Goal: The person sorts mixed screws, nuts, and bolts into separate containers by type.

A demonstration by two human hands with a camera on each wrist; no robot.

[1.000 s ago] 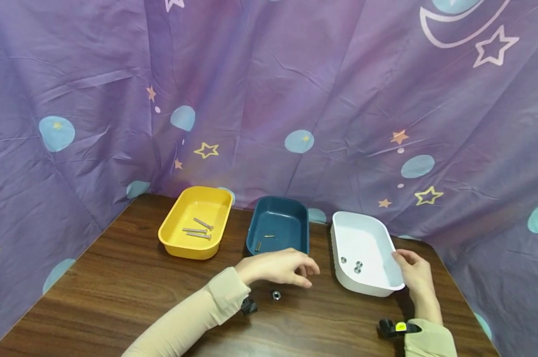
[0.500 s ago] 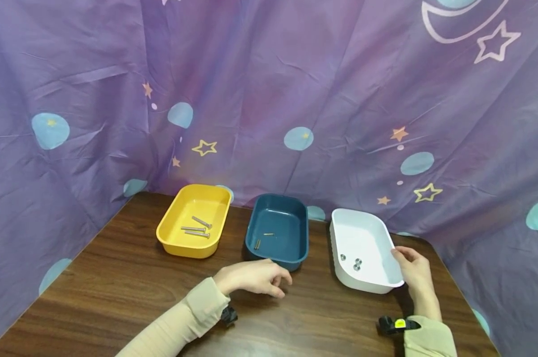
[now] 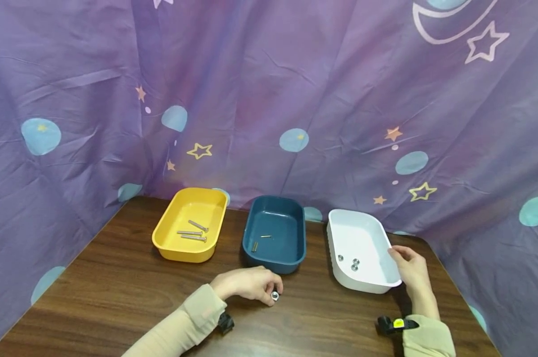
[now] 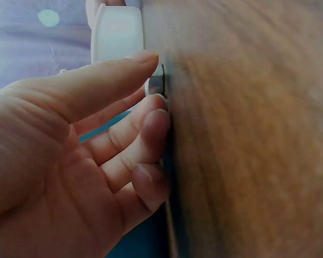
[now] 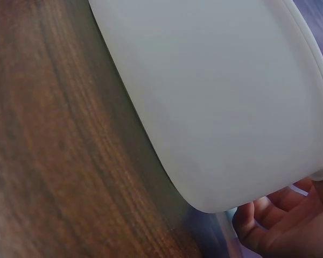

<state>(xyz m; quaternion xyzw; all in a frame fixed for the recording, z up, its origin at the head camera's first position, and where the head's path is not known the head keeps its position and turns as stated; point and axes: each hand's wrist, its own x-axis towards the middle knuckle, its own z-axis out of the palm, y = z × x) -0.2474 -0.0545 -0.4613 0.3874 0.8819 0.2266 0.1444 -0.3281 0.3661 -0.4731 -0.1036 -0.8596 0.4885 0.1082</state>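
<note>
My left hand (image 3: 251, 285) is low over the table in front of the blue tray, thumb and fingertips around a metal hex nut (image 3: 275, 296). In the left wrist view the nut (image 4: 157, 83) is at the tabletop between thumb and forefinger, partly hidden, while the other fingers curl loosely. My right hand (image 3: 412, 270) grips the right rim of the white tray (image 3: 362, 233). From the right wrist, the tray's outer wall (image 5: 215, 97) fills much of the view, with the hand (image 5: 290, 223) at its lower right edge. Several small nuts (image 3: 355, 264) lie inside that tray.
A yellow tray (image 3: 161, 243) at the left holds three long screws (image 3: 193, 233). Between it and the white tray stands a dark blue tray (image 3: 273, 265) with small brass-coloured pins (image 3: 255, 246). A purple patterned curtain (image 3: 269, 99) hangs behind the wooden table (image 3: 94, 297).
My left hand has moved left, back from near the white tray, and down to the loose nut, which its fingers now pinch. The right hand keeps its grip on the white tray.
</note>
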